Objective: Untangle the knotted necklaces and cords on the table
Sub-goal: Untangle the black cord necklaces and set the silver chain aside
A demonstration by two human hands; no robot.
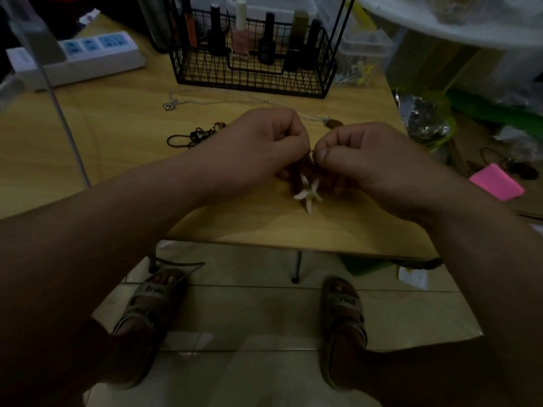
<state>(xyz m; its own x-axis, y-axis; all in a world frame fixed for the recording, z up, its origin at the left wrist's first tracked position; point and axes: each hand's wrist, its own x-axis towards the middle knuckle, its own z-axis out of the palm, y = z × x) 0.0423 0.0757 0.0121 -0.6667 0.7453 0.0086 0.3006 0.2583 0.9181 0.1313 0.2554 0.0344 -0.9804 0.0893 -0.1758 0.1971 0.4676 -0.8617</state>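
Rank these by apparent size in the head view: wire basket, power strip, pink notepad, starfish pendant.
1. black wire basket
2. white power strip, slightly smaller
3. pink notepad
4. white starfish pendant, smallest

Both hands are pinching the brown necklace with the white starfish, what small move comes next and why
Probably ease the two pinches slightly apart. The left hand and right hand pinch the brown necklace close together. Its strands bunch below them, with the white starfish pendant beneath, so a gentle spread should show where strands cross.
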